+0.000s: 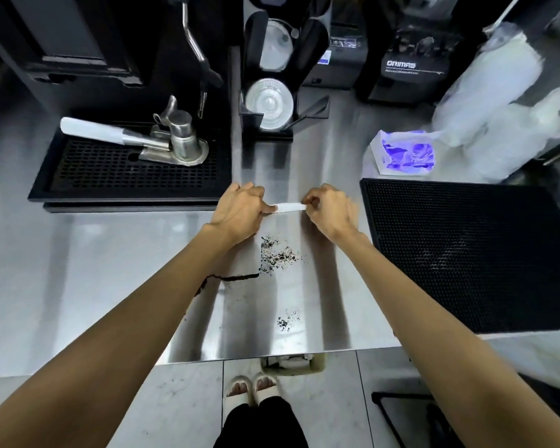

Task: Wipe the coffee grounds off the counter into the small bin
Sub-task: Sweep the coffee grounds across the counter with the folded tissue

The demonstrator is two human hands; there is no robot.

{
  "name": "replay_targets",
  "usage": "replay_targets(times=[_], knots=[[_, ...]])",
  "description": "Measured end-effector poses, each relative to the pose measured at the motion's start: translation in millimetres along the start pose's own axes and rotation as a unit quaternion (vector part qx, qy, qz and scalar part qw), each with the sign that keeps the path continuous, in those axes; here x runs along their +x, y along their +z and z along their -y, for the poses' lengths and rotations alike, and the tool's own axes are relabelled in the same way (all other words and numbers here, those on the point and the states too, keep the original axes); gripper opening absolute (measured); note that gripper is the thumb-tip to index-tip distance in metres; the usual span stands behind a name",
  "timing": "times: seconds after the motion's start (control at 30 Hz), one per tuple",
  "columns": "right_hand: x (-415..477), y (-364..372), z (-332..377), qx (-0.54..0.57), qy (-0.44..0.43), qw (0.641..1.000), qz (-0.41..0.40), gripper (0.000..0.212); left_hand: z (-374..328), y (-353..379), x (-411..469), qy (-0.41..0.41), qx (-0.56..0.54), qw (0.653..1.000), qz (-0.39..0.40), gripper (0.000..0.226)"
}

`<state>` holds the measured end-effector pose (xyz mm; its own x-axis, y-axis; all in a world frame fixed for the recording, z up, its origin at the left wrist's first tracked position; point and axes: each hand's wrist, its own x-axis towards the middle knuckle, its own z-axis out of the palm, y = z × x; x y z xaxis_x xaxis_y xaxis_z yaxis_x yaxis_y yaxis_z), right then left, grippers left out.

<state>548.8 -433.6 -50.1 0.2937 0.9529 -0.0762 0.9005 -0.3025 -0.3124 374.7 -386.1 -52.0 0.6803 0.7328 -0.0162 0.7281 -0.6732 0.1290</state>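
Both hands pinch a folded white tissue (pixel 290 207) by its ends, left hand (pixel 240 213), right hand (pixel 328 210), above counter (pixel 110 270); coffee grounds (pixel 277 253) unwiped, small bin (pixel 291 365) below edge; wiping not started

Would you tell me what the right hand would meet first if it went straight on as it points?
Probably the black lid holder: the right hand, pinching a white paper strip, points forward-left across bare counter toward it. Depth is unclear.
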Motion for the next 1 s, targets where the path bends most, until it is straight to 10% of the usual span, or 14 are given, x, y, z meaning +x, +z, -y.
replay_targets(times=[0.3,1.0], knots=[[-89.5,12.4,12.3,0.004,-0.029,0.999,0.021,0.019,15.0,6.3,-53.7,0.137,0.039,0.989,-0.032,0.036],[-113.0,-10.1,-23.0,0.009,0.076,0.997,0.016,0.015,-39.2,5.5,-43.3,0.148,-0.026,0.988,-0.016,0.034]])
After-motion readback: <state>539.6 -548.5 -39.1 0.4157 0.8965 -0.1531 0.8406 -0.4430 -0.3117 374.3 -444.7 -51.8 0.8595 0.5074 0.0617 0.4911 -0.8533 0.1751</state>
